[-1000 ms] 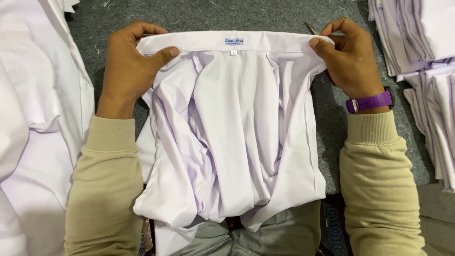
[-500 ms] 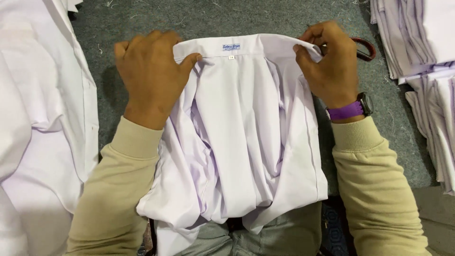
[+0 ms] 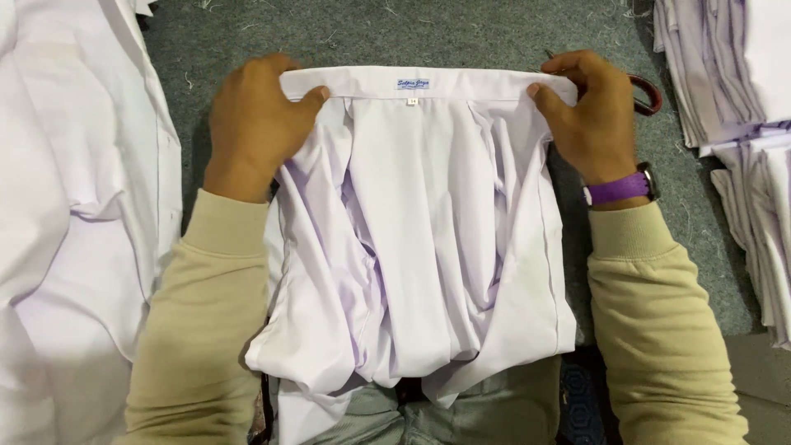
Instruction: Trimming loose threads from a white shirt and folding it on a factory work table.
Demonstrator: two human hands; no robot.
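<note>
Pinching the two ends of a stretched collar band, both hands hold a white shirt (image 3: pixel 428 247) flat, its body trailing toward six o'clock over the person's lap. The left hand (image 3: pixel 255 124) sits at about ten o'clock from the shirt's middle; its grip is closed on the collar's left end, thumb on top and the other digits curled behind the cloth. The right hand (image 3: pixel 589 115), at about two o'clock, has its grip closed the same way on the right end, thumb pressing the band's corner. A purple watch strap (image 3: pixel 618 188) circles the right wrist, and beige sleeves cover both forearms. The shirt lies on a grey carpet (image 3: pixel 428 33). Just past the right hand, at three o'clock of it, a dark red ring-shaped handle (image 3: pixel 647 92) peeks out; what it belongs to cannot be told. Loose white cloth (image 3: pixel 74 206) lies at nine o'clock, and a stack of folded white shirts (image 3: pixel 733 99) at three o'clock.
</note>
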